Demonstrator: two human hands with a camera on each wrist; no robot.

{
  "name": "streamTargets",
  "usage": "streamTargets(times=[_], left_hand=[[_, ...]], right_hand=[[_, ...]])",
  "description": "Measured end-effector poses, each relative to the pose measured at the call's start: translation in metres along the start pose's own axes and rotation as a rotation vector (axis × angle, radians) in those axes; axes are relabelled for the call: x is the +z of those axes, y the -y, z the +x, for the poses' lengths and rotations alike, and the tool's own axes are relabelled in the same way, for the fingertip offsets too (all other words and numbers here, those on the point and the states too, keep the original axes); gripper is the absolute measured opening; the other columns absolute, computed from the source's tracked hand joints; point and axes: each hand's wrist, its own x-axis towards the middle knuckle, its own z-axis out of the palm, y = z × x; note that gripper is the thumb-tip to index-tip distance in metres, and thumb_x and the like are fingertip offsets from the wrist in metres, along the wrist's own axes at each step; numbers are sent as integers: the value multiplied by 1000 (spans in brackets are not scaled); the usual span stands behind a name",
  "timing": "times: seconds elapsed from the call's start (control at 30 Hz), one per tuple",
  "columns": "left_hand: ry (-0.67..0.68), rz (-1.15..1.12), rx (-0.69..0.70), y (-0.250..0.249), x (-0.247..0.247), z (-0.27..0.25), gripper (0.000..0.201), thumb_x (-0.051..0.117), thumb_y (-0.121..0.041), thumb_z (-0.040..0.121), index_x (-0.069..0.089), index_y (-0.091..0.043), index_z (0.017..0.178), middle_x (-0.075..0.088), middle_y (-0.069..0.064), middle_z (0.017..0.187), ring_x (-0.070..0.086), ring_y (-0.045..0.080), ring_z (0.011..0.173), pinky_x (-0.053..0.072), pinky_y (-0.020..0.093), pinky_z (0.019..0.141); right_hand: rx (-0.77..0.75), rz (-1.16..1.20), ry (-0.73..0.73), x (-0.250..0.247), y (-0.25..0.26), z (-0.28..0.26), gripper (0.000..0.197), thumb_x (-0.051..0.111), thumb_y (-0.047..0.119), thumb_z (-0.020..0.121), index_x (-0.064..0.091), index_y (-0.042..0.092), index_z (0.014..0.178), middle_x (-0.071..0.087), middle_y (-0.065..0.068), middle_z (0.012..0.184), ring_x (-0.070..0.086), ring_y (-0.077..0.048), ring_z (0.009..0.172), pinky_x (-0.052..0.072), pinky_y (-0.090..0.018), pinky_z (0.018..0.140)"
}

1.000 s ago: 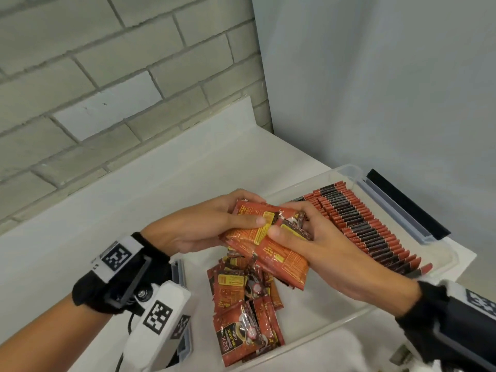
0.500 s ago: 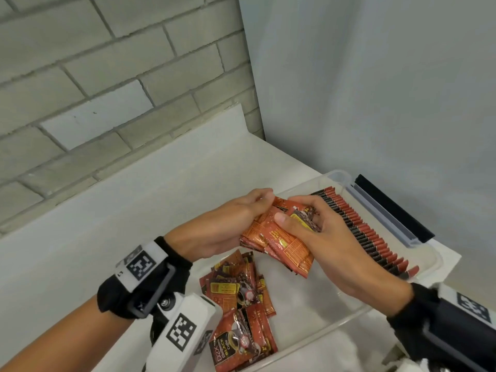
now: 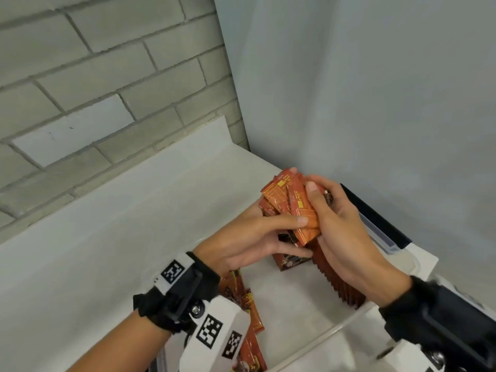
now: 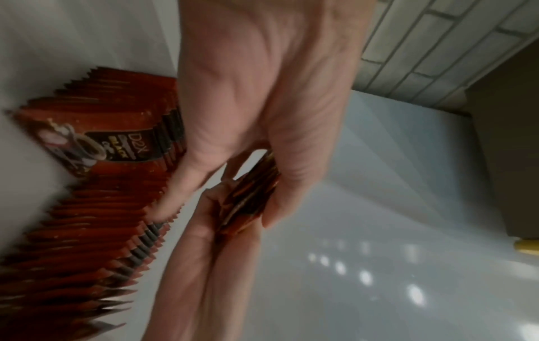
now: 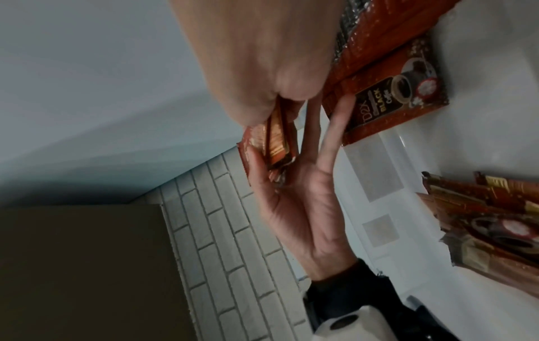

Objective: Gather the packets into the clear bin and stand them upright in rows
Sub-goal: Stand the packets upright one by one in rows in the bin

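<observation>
Where white counter [image 3: 112,237] meets brick wall [image 3: 107,76], left hand [image 3: 241,242] and right hand [image 3: 346,232] grip packets [image 3: 290,202].

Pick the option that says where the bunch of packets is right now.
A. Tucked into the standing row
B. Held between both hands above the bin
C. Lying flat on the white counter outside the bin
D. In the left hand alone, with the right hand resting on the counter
B: the left hand and the right hand both grip the bunch of packets above the clear bin, over the standing row.
</observation>
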Motion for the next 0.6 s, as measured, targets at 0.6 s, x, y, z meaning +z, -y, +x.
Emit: streamTargets(times=[0.6], left_hand=[[-148,-91,102,-4,-18,7,43,58,-17,83,56,-10,125,66,15,121,66,35,105,59,52,74]], right_hand=[[-382,-721,-12,-19,-2,-1,59,57,53,74,49,36,130,37,8,114,38,-8,116,30,6,84]])
